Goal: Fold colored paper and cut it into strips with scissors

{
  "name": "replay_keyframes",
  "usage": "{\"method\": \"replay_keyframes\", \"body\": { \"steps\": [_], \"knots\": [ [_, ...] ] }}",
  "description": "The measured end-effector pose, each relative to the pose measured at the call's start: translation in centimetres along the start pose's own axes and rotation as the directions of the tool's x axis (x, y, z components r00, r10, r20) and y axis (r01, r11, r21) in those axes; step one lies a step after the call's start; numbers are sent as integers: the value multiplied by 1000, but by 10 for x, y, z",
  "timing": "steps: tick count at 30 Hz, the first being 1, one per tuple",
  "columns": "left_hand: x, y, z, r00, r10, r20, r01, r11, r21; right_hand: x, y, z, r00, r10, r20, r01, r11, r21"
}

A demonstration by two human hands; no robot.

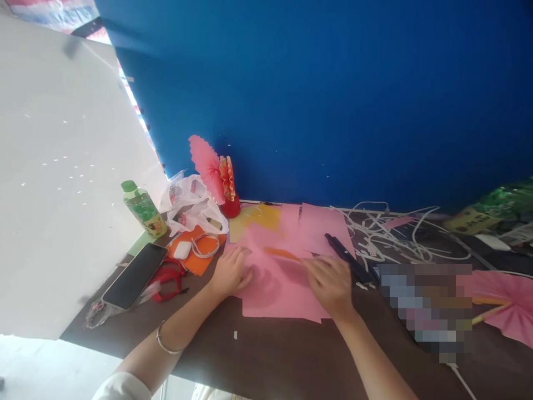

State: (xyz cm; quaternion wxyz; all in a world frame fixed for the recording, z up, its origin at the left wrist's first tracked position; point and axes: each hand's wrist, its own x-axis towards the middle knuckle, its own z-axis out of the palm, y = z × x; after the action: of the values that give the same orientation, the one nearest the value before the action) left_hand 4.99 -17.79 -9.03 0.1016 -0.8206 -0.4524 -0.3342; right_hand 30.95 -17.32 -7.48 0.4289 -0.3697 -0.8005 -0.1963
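Observation:
Pink paper sheets (283, 297) lie overlapped on the dark table in front of me. A narrow orange paper strip (283, 254) shows above them, slightly blurred. Its right end meets the fingertips of my right hand (332, 282), which are closed on it. At the left edge of the pink sheets is my left hand (231, 272), with thumb and fingers curved and apart and nothing visible between them. Shadows of the hands fall on the paper. Yellow paper (266, 216) lies farther back, partly under the pink.
Left stand a green-capped bottle (144, 208), a phone (135, 276), red scissors (169, 278), orange paper (200, 265) with a white cable, and a plastic bag (200, 214). A pink paper fan (205, 166) rises behind. Right are a black object (347, 256) and tangled white cables (400, 239).

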Motion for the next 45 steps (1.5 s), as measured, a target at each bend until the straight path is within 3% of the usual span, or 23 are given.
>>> {"method": "replay_keyframes", "body": {
  "steps": [5, 8, 14, 19, 30, 37, 40, 45],
  "knots": [
    [3, 15, 0, 974, 212, -80, -217, 975, -48, -2, -29, 14, 989, -100, 106, 83, 984, 155],
    [1, 14, 4, 959, 262, -108, -267, 963, -37, -1, -31, 14, 987, -112, 118, 91, 980, 177],
    [-1, 9, 9, 982, 144, -119, -164, 968, -188, 1, -22, 11, 994, -58, 90, 41, 982, 182],
    [0, 10, 6, 984, 157, -82, -174, 945, -276, 0, -21, 11, 994, -54, 98, 33, 978, 206],
    [0, 3, 6, 981, 169, -93, -184, 964, -192, 4, -16, 4, 1000, 16, 8, -17, 985, 174],
    [-4, -13, 1, 995, -38, -87, 16, 969, -247, 3, 5, -3, 974, 136, -180, -139, 990, -3],
    [0, -6, -2, 990, -50, -131, 17, 971, -237, 1, 0, 2, 991, 86, -105, -87, 996, -11],
    [3, 8, 2, 980, 156, -122, -177, 967, -186, -6, -23, 15, 998, -16, 62, 10, 996, 89]
  ]
}}
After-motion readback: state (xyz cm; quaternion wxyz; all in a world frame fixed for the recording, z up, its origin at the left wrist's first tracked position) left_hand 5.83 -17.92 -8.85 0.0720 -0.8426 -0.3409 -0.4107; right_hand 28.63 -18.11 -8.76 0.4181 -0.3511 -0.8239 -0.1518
